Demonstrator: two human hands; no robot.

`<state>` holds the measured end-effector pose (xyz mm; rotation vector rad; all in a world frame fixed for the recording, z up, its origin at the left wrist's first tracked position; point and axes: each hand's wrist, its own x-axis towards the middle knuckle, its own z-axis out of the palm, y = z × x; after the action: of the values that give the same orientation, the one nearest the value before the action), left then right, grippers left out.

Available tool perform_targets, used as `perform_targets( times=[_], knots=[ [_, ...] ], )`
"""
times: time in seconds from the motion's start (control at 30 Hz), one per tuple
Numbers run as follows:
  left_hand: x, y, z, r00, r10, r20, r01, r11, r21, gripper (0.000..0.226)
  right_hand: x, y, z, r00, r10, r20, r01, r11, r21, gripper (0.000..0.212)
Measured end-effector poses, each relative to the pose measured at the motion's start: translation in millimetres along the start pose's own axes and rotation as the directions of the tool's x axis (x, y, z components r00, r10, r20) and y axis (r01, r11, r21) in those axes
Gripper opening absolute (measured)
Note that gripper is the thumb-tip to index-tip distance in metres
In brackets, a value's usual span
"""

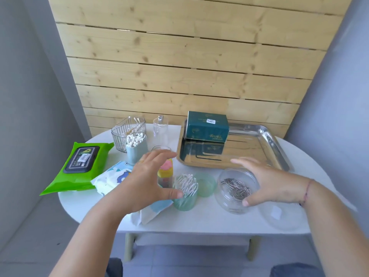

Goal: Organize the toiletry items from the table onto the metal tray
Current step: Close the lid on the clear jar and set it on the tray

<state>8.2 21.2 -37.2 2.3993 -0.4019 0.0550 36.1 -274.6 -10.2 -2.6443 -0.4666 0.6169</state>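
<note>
My left grip (pixel 147 182) hovers wide open over the green swab cup (pixel 185 203); my right grip (pixel 265 182), also open, brackets the clear pin jar (pixel 233 186), both on the bench (pixel 199 220) before the metal tray (pixel 277 148)

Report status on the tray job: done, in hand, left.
Done: only the dark green box sits on the metal tray. In hand: nothing gripped; the right hand reaches round the clear pin jar, the left hand hovers by the green swab cup. Left includes both of those, the green wipes pack, the patterned tissue pack, the blue swab cup, the clear ribbed holder.
</note>
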Motion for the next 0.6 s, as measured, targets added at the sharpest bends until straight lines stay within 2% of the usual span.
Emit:
perform_targets(
  times=[0.07, 0.13, 0.23, 0.27, 0.33, 0.37, 0.43, 0.5, 0.53, 0.6],
  knots=[
    [1.6, 2.2, 3.0, 1.000, 0.020, -0.003, -0.020, 0.999, 0.035, 0.100, -4.4, 6.7, -6.2, 0.999, 0.035, 0.025, -0.035, 0.999, -0.007, 0.105],
    [3.9, 10.2, 10.3, 0.995, 0.068, -0.077, -0.063, 0.996, 0.063, 0.090, -14.6, 20.1, -16.2, 0.992, 0.120, -0.030, -0.119, 0.993, 0.006, 0.101],
    [5.7, 36.4, 32.3, 0.954, 0.157, -0.255, -0.168, 0.986, -0.022, 0.057, -39.0, 34.5, -21.3, 0.926, 0.208, -0.315, -0.213, 0.977, 0.019, 0.080],
    [6.1, 48.8, 42.4, 0.939, 0.190, -0.287, -0.210, 0.977, -0.041, 0.050, -48.8, 33.0, -19.8, 0.884, 0.225, -0.410, -0.198, 0.974, 0.109, 0.068],
    [6.8, 70.6, 64.5, 0.925, 0.240, -0.295, -0.263, 0.964, -0.041, 0.048, -65.4, 24.2, -16.0, 0.796, 0.219, -0.564, -0.031, 0.946, 0.323, 0.044],
    [6.7, 79.1, 73.8, 0.927, 0.255, -0.276, -0.275, 0.961, -0.036, 0.049, -70.2, 19.8, -15.6, 0.749, 0.213, -0.627, 0.050, 0.926, 0.374, 0.035],
    [7.0, 93.3, 91.8, 0.923, 0.292, -0.250, -0.301, 0.954, 0.002, 0.050, -79.0, 21.4, -17.1, 0.642, 0.244, -0.727, 0.117, 0.906, 0.407, 0.021],
    [6.2, 103.4, 108.0, 0.903, 0.331, -0.273, -0.332, 0.942, 0.044, 0.044, -84.7, 33.5, -14.5, 0.562, 0.350, -0.749, 0.098, 0.872, 0.480, 0.012],
    [5.1, 110.1, 117.1, 0.898, 0.331, -0.290, -0.338, 0.941, 0.027, 0.038, -89.3, 43.2, -10.6, 0.546, 0.438, -0.714, 0.038, 0.839, 0.543, 0.008],
    [1.4, 119.3, 134.7, 0.907, 0.309, -0.286, -0.329, 0.944, -0.022, 0.023, -93.6, 62.4, 4.4, 0.584, 0.595, -0.552, -0.180, 0.758, 0.627, 0.010]
  ],
)
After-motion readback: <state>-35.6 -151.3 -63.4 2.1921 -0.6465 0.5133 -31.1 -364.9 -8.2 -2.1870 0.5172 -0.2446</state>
